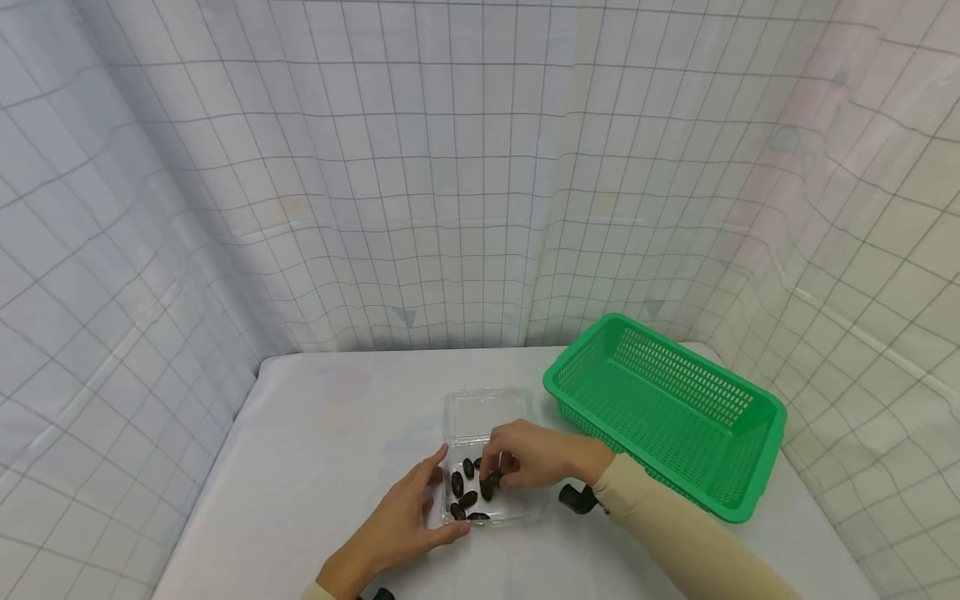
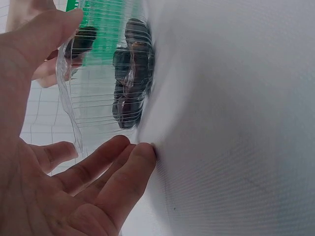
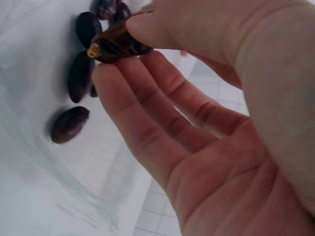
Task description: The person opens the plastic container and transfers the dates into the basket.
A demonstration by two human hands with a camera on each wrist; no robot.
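Observation:
A clear plastic clamshell box (image 1: 517, 505) lies on the table with its lid (image 1: 487, 414) folded back away from me. Several dark brown dates (image 1: 457, 483) are in its left part. Over the box, my right hand (image 1: 534, 454) pinches one date (image 3: 115, 43) between thumb and fingers; its pale stem end shows in the right wrist view. My left hand (image 1: 401, 518) is at the box's left side, fingers spread loosely along the wall and thumb at the near rim. Through the ribbed wall, the left wrist view shows dates (image 2: 132, 73) heaped low.
A green plastic basket (image 1: 667, 400) with a perforated wall stands to the right, behind my right forearm. White cloth (image 1: 322, 433) covers the table. Gridded white curtains (image 1: 465, 183) hang behind it and on both sides.

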